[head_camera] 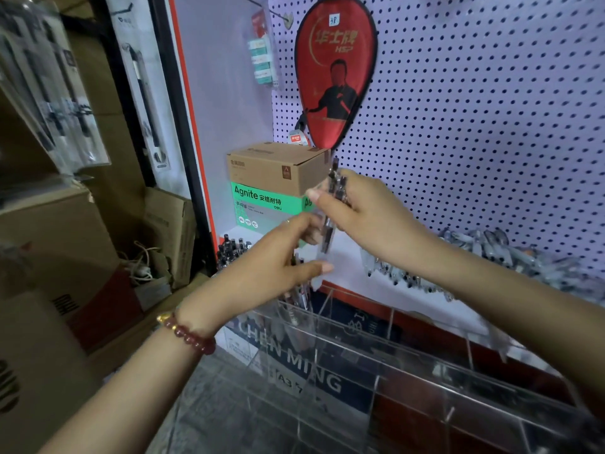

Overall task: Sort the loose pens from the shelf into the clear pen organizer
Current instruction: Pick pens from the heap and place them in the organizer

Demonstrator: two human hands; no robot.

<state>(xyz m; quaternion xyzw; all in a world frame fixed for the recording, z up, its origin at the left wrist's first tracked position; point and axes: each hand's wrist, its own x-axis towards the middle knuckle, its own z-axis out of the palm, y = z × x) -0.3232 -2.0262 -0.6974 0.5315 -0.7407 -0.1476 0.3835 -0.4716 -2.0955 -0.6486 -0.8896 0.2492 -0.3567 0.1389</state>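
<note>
Two bare hands meet at the centre of the frame. The right hand is curled round the upper part of a bundle of pens, thumb pressed across the front. The left hand, just below and to the left, has thumb and fingers closed on the bundle's lower ends (motion blur hides the exact grip). The bundle stands nearly upright, long axis vertical and tips pointing down. The clear pen organizer lies directly beneath the hands, in the lower centre and lower right, so the coming move looks like a straight drop, with the left hand nearer its rim. There is one bundle; the pens in it are too blurred to count. There is one organizer, split by clear dividers into several compartments, and a few pens already stand in the rear left one. A beaded bracelet circles the left wrist. On the white shelf behind, one heap of loose pens spreads to the right, well apart from the hands, and one cluster of dark-capped pens sits at the left. Two boxes are stacked behind: a brown carton on a green box. One red paddle cover hangs on the pegboard above.
</note>
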